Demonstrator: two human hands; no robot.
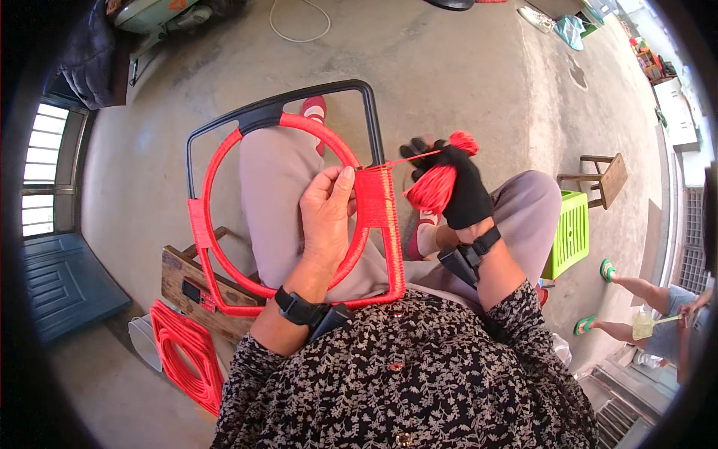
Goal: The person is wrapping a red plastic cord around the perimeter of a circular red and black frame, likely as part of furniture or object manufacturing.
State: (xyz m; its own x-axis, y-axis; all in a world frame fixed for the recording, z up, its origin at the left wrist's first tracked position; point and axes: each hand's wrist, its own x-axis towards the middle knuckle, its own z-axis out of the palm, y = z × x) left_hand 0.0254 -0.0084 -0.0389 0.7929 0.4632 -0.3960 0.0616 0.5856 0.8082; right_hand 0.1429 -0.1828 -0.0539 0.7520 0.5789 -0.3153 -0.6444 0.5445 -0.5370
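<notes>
A black frame (372,120), squarish with a round ring inside, stands over my lap. Red cord (378,198) wraps its lower part, most of the ring and the joints at both sides; the top bar is bare black. My bare left hand (327,202) grips the ring's right side near the wrapped joint, thumb on top. In a black glove, my right hand (460,183) is closed around a bundle of red cord (432,189), to the right of the frame. A taut strand runs from the bundle to the frame's right bar.
At lower left, finished-looking red frames (183,355) are stacked by a white bucket (144,340). A wooden stool (187,280) holds a phone (198,293). To the right are a green plastic stool (570,232), a wooden stool (609,179) and another person's legs (624,292).
</notes>
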